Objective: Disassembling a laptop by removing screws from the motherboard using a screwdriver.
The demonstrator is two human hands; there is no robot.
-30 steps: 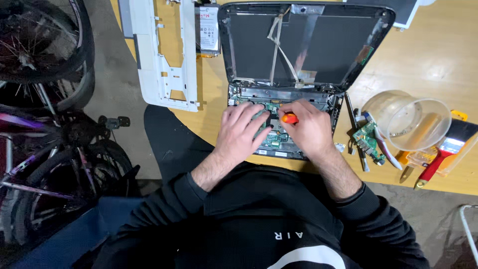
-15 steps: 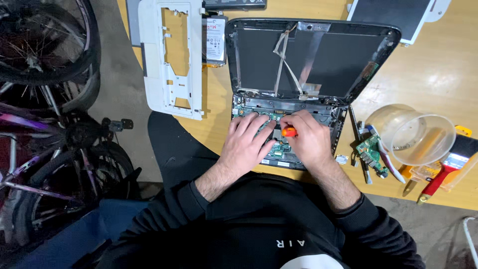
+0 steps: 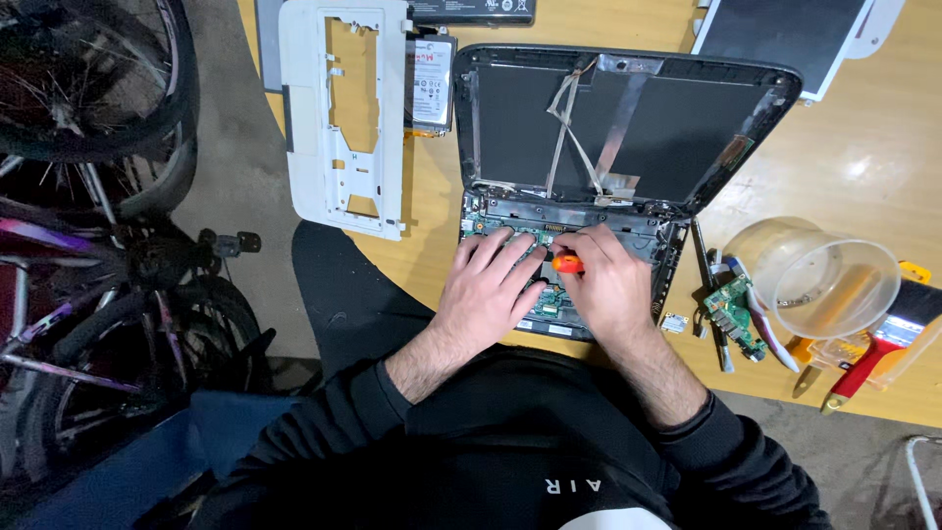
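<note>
— Where are they at with that laptop [image 3: 589, 196]?

— It lies opened up on the wooden surface [image 3: 863, 167], lid back with the screen panel gone, ribbon cables hanging across the empty lid. The base is stripped to the circuit board. The right hand [image 3: 610, 290] is clenched around a small screwdriver with an orange handle [image 3: 566, 263], tip pointing down into the board near the hinge. I'd say a screw is being worked there, though the screw itself is too small to see.

— And the left hand [image 3: 491, 290]?

— Flat on the base just beside the tool, fingers spread, grasping nothing. It looks like it's bracing the chassis.

— What does the next bit call for?

— My guess: the driver must stay upright and seated in the screw head, with light pressure, so it doesn't slip onto the board. Any loose screw wants a place; the clear plastic tub [image 3: 824, 275] stands to the right, near a small green circuit board [image 3: 731, 316] and a red-handled brush [image 3: 883, 344].

— Other parts about?

— A white plastic frame [image 3: 339, 118] lies to the left of the laptop, a hard drive [image 3: 430, 83] between them, a removed screen panel [image 3: 775, 34] top right. Bicycle wheels [image 3: 88, 79] stand off the surface's left edge.
</note>
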